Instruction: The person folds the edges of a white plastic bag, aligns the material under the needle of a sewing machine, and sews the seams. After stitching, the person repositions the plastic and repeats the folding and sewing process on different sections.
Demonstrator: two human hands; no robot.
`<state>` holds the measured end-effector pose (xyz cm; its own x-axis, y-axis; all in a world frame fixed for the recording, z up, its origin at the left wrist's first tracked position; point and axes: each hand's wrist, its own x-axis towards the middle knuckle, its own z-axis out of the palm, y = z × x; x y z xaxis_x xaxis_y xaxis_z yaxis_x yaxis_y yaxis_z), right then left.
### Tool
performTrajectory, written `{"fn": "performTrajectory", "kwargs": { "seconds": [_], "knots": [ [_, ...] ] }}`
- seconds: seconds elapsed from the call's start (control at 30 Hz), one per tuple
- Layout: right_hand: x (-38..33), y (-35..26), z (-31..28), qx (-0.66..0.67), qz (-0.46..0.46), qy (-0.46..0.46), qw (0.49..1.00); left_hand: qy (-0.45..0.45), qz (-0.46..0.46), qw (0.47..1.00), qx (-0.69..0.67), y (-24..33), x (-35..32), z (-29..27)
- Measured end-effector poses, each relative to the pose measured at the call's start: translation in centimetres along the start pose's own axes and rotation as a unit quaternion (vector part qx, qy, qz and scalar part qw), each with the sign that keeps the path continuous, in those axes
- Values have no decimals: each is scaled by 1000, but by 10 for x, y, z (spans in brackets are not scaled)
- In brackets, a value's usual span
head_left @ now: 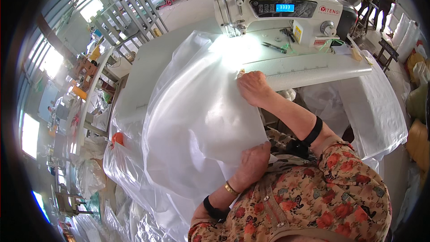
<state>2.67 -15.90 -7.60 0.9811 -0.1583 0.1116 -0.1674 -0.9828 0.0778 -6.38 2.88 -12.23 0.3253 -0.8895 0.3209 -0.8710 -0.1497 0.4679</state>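
Since both my hands are on this big sheet of clear plastic film (192, 116), the risky bit is how slippery and bunched it is. My right hand (253, 87) lies flat with the fingers pressed down on the film just short of the sewing machine (277, 11), and my left hand (253, 161) is closed on the near edge of the same sheet down by my chest, so the two are well apart with the film stretched between them. If the left one lets it sag, I reckon the weight of all that film hanging off the table (148, 62) to my left could drag the seam crooked, or a fold could sneak under the needle and get stitched in. The right fingertips are also fairly near the needle area, which the lamp glare washes out, so I can't tell exactly how close. Count-wise: one sewing machine, one sheet under my hands, two black wrist straps, one gold bangle on my left wrist, one pair of snips (274, 47) on the machine bed beyond my right hand.
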Motion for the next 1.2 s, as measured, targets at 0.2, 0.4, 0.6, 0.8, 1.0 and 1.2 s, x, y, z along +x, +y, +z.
{"fn": "performTrajectory", "kwargs": {
  "seconds": [0.2, 0.4, 0.6, 0.8, 1.0, 1.2],
  "knots": [
    [41, 8, 1, -23, -7, 10, 1000, 10, -30, 999, 38, -18, 22, -12],
    [87, 16, 6, -35, 11, -36, 999, 41, -43, 996, 62, -34, 48, -23],
    [97, 28, 4, 53, 66, 13, 996, 117, -60, 989, 62, -37, 72, -29],
    [45, 20, 7, 70, 64, 26, 995, 183, -59, 981, -17, -28, 78, -10],
    [2, -1, 5, 84, 65, 51, 993, 128, -87, 988, -7, -37, 71, 1],
    [20, 10, 3, 45, -1, 48, 998, 125, -106, 986, 30, -48, 82, -4]
  ]
}}
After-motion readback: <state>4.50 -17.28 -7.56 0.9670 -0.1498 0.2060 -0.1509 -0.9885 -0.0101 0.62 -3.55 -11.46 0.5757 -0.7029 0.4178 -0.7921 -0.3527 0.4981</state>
